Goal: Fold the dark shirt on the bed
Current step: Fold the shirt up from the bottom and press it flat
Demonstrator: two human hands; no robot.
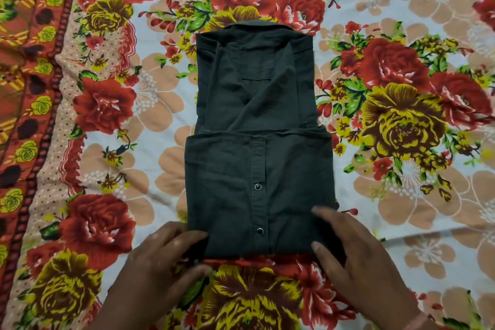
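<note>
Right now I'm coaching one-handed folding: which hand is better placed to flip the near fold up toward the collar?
Left hand, marginally: it appears to pinch the dark button-up shirt's near-left corner. The right hand lies flat on top.

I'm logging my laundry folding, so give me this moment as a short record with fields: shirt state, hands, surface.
shirt: dark shirt, sides folded in, bottom part folded up over the middle, two snaps showing
collar: at the far end, uncovered
left hand: left hand at the near left corner of the fold
right hand: right hand at the near right corner
surface: floral bedsheet
fold left: likely one more, toward the collar
</note>
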